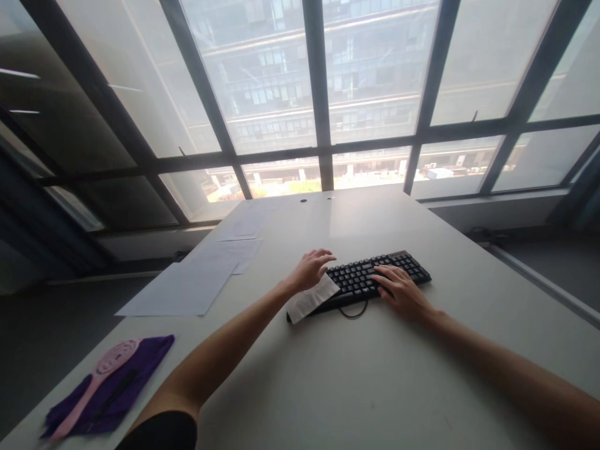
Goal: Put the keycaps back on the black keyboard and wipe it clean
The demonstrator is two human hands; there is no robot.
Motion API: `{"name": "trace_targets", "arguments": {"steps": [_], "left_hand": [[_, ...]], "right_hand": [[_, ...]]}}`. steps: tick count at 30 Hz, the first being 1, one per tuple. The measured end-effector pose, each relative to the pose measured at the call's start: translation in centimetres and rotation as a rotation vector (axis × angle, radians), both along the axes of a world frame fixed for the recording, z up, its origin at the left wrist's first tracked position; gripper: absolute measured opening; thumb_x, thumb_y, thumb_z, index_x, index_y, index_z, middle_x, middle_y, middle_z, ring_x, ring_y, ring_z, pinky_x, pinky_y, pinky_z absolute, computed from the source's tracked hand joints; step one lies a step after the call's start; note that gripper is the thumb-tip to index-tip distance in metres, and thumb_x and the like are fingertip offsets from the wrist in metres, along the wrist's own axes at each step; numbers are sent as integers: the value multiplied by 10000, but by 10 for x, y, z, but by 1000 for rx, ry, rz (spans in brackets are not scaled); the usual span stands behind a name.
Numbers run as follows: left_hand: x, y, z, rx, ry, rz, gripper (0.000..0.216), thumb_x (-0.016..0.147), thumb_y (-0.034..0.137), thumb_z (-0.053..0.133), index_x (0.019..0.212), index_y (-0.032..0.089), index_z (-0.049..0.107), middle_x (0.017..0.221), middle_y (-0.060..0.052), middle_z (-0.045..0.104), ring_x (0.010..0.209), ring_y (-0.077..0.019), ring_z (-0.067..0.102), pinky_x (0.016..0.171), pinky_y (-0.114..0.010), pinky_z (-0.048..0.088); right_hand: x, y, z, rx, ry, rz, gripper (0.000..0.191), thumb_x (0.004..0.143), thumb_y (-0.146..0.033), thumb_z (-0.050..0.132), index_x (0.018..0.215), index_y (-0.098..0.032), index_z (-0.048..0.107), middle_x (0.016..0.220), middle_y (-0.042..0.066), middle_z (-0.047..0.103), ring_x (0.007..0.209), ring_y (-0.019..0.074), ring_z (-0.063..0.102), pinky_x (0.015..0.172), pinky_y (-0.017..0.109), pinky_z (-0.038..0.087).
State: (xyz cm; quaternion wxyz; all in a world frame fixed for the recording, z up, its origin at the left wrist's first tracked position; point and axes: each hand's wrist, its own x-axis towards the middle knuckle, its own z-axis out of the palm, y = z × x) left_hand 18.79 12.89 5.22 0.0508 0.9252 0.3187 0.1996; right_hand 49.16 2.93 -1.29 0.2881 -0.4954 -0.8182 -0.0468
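A black keyboard (359,275) lies at a slant on the white table. Across its left end rests a white tissue or wipe (313,299), covering some of the keys. My left hand (310,270) is over that end, just above the tissue, fingers stretched out and holding nothing. My right hand (398,290) lies on the keys right of the middle, its fingers spread and nothing in its grasp. A short loop of black cable (355,314) shows at the keyboard's near edge.
White paper sheets (175,290) lie along the table's left side. Nearer, a pink hairbrush (112,362) and a dark slim item rest on a purple cloth (152,356). The white table (375,387) reaches toward large windows (272,81) at the back.
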Motion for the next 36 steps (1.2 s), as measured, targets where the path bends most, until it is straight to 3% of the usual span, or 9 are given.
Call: {"name": "trace_targets", "arguments": {"steps": [3,6,11,16,22,26,31,34,36], "left_hand": [[-15,-21,-5,86,-76,140,334,963,212,506,1269,223,638,1292,-99,633,1212,-247,567,1068,-445,451],[-47,-27,-12,43,-155,315,349,968,322,491,1264,199,627,1287,-111,640,1214,-270,567,1095,-463,423],[-89,-11,-29,-302,-297,580,484,947,484,423,1186,128,647,1208,-152,686,1180,-300,604,1039,-432,454],[-87,-12,-32,-509,-434,541,603,904,665,418,975,143,711,920,-95,735,898,-268,661,789,-355,516],[-76,-16,-39,-747,-603,509,713,844,736,480,1047,93,712,838,-76,707,724,-202,626,679,-311,488],[-77,-12,-51,-688,-597,470,657,868,677,471,1090,106,707,995,-111,736,896,-251,673,780,-338,518],[-80,-17,-61,-486,-618,556,726,854,639,507,1296,76,626,1299,-194,654,1097,-305,660,975,-423,499],[-77,-27,-60,-438,-597,536,701,895,640,465,1288,86,637,1327,-180,651,1211,-313,619,1078,-437,439],[-73,-33,-57,-419,-579,504,682,935,653,402,1221,99,678,1270,-161,690,1224,-312,616,1089,-430,435]], "right_hand": [[-10,-15,5,59,30,4,206,977,-273,516,1057,-224,700,1164,105,671,1148,274,560,1017,449,428],[-34,-34,6,0,-9,107,173,993,-266,523,934,-220,679,926,67,663,891,214,590,826,342,467],[-73,-50,2,-115,-165,79,229,974,-148,533,766,-183,622,823,35,615,736,159,571,658,265,406],[-95,-39,6,-93,-347,115,194,925,-42,523,811,-163,623,852,56,637,733,161,576,648,265,394],[-119,-21,11,-1,-396,180,143,949,-75,518,884,-163,609,902,69,646,793,192,590,658,285,410],[-117,-15,8,37,-290,158,56,988,-176,547,951,-177,590,883,45,640,787,184,583,630,271,403],[-94,-11,14,81,-92,110,234,1032,-314,478,901,-174,611,884,72,648,840,206,583,735,307,461],[-96,-9,23,106,-22,165,253,1026,-316,474,1149,-162,633,1162,136,662,1081,254,575,945,398,469],[-110,-8,28,82,-56,256,402,1005,-392,522,1340,-174,568,1396,157,567,1287,286,490,1077,452,410]]}}
